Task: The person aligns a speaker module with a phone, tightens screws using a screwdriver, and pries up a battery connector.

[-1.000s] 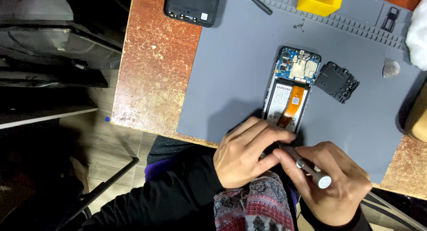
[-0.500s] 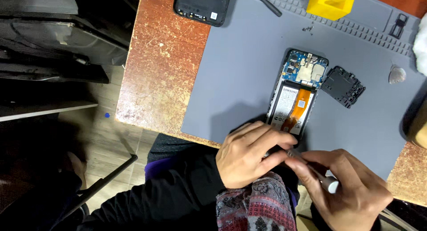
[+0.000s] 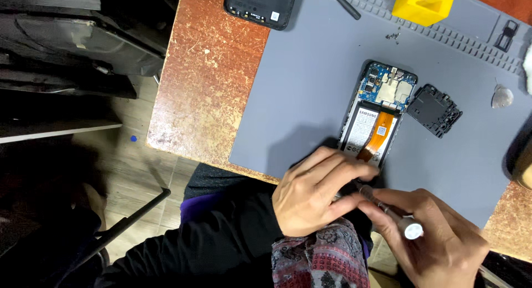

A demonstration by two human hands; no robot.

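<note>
An opened phone [image 3: 377, 113] lies on a grey work mat [image 3: 310, 83], its blue circuit board, battery and orange flex cable exposed. My left hand [image 3: 313, 191] rests on the phone's near end, fingers curled over it and holding it down. My right hand [image 3: 438, 241] grips a small screwdriver [image 3: 388, 210] with a white cap, whose tip points at the phone's lower edge next to my left fingers. That lower edge is hidden under my hands.
A black plastic inner cover [image 3: 435, 110] lies right of the phone. A black back cover [image 3: 260, 5], a dark tool [image 3: 343, 2] and a yellow block [image 3: 424, 5] sit at the far edge. Tiny screws [image 3: 393, 37], a pick [image 3: 501, 97]. The worn wooden table [image 3: 205, 83] drops off at the left.
The view has drifted a little, so the mat and phone sit lower and further right in the frame. My right hand has turned the screwdriver slightly; both hands stay at the phone's near end.
</note>
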